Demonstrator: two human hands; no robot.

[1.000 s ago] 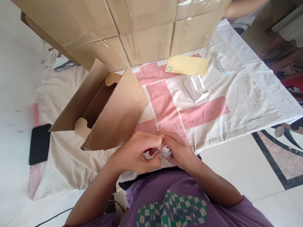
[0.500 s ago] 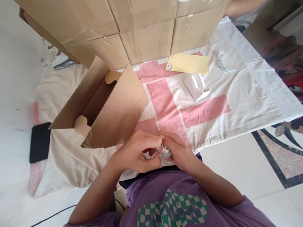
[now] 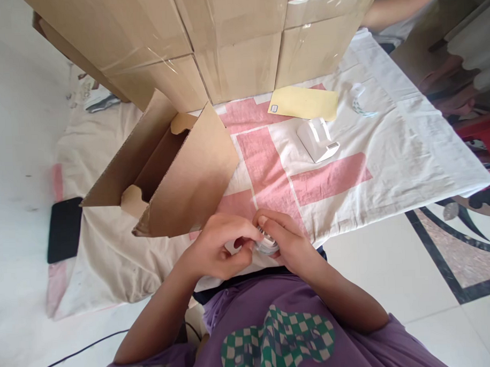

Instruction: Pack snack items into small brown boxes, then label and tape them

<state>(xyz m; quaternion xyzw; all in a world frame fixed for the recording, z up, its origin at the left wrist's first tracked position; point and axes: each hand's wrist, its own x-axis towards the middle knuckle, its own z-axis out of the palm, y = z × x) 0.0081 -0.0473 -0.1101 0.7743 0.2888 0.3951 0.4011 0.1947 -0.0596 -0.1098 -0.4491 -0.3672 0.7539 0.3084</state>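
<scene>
Close to my body, at the table's front edge, my right hand point(image 3: 286, 240) is closed around a small ring-shaped roll of clear tape point(image 3: 267, 244). My left hand point(image 3: 223, 247) meets it from the other side, with thumb and fingers pinched at the roll's edge. Whether a tape end lies between those fingertips is too small to see. A white tape dispenser point(image 3: 316, 141) sits on the cloth beyond my right hand. Just left of my hands stands an open cardboard box point(image 3: 192, 180), flaps up.
Taped cardboard cartons point(image 3: 241, 66) are stacked at the back. A yellow paper piece point(image 3: 304, 102) and a curled patterned strip point(image 3: 360, 103) lie on the cloth-covered table point(image 3: 404, 146). A black phone point(image 3: 64, 230) rests at the left edge. Another person's arm point(image 3: 403, 5) shows at top right.
My left fingers have shifted slightly along the tape roll, and my right thumb has moved a little. More of the roll shows now. The things on the table stay put.
</scene>
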